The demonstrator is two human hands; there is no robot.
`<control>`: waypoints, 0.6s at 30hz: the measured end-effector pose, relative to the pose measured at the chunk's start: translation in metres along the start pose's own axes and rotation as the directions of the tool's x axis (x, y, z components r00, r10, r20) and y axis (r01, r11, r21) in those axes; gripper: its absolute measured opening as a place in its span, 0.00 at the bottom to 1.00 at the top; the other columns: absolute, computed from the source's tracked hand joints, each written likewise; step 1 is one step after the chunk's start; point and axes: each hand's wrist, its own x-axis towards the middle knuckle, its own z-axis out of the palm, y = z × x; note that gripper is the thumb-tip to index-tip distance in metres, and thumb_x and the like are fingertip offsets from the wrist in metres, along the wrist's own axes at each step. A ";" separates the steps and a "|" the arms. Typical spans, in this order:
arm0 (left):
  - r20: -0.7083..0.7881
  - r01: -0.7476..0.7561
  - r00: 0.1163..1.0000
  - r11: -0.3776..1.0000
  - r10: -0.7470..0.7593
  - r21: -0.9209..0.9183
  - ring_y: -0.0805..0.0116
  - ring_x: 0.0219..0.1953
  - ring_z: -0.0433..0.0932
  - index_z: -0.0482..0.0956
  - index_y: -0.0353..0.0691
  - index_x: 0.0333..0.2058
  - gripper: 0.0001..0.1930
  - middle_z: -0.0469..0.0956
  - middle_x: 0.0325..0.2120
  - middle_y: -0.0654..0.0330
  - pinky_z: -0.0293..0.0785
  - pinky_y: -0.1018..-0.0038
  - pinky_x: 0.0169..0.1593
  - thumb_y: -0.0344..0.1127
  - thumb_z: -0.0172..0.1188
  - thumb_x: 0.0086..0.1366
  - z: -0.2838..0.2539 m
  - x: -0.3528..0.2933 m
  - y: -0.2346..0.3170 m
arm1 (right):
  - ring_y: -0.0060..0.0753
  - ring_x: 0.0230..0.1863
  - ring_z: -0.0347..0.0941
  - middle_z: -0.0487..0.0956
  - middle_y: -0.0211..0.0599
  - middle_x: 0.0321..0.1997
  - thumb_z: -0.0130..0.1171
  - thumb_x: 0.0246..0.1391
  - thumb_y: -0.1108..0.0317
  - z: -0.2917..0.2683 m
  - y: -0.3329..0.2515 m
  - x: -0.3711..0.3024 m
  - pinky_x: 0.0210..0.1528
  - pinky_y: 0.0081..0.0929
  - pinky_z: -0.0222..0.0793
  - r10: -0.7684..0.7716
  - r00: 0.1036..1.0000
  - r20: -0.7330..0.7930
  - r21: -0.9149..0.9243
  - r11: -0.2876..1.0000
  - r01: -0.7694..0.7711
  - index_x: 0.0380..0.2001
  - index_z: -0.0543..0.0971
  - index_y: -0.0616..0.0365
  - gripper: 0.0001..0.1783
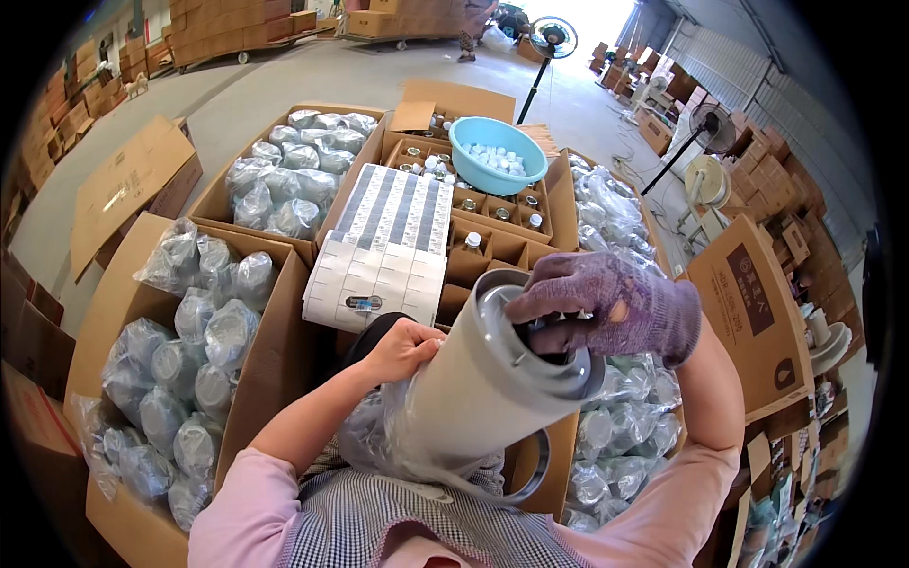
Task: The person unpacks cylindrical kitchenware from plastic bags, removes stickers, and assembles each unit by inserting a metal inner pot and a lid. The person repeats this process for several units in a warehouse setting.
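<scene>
A large pale grey jug point(473, 379) leans across my lap, its grey-rimmed mouth tilted up to the right. Clear plastic bag point(374, 431) bunches around its lower side, and a grey loop handle point(538, 473) shows below. My bare left hand point(405, 350) is closed, pinching the bag against the jug's left side. At the mouth, my right hand point(601, 303), in a worn purple knit glove, has its fingers bent down into the dark opening. What those fingertips grip is hidden inside.
Open cartons of plastic-wrapped jugs stand to the left point(180, 379), far left point(294, 170) and right point(625, 417). Ahead, a label sheet point(388, 227) lies beside a divided carton point(516, 225) of bottles. A blue basin point(473, 163) holds small white caps. Floor fans point(554, 40) stand beyond.
</scene>
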 end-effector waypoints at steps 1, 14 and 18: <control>0.012 0.015 1.000 1.000 -0.015 0.001 0.81 0.31 0.75 0.83 0.32 0.43 0.14 0.83 0.28 0.64 0.73 0.79 0.37 0.36 0.54 0.69 0.000 -0.001 -0.003 | 0.43 0.41 0.76 0.77 0.38 0.37 0.67 0.48 0.63 0.002 0.000 0.006 0.44 0.34 0.74 -0.065 0.998 0.015 0.041 0.997 0.064 0.42 0.81 0.52 0.16; -0.052 0.136 0.990 0.991 -0.134 0.019 0.81 0.30 0.75 0.83 0.31 0.43 0.15 0.83 0.28 0.63 0.73 0.80 0.36 0.38 0.53 0.70 -0.006 -0.010 -0.012 | 0.43 0.29 0.77 0.78 0.45 0.27 0.64 0.50 0.49 0.020 -0.007 0.016 0.36 0.36 0.74 0.236 0.971 0.028 -0.191 0.955 -0.227 0.30 0.83 0.59 0.21; -0.409 0.107 0.911 0.988 -0.053 0.110 0.80 0.33 0.78 0.82 0.33 0.46 0.15 0.85 0.32 0.59 0.75 0.80 0.39 0.36 0.61 0.65 0.045 -0.032 0.030 | 0.46 0.40 0.79 0.81 0.48 0.30 0.49 0.60 0.43 0.040 0.026 0.017 0.45 0.38 0.74 0.779 0.616 0.115 -0.308 0.618 -0.723 0.33 0.84 0.57 0.28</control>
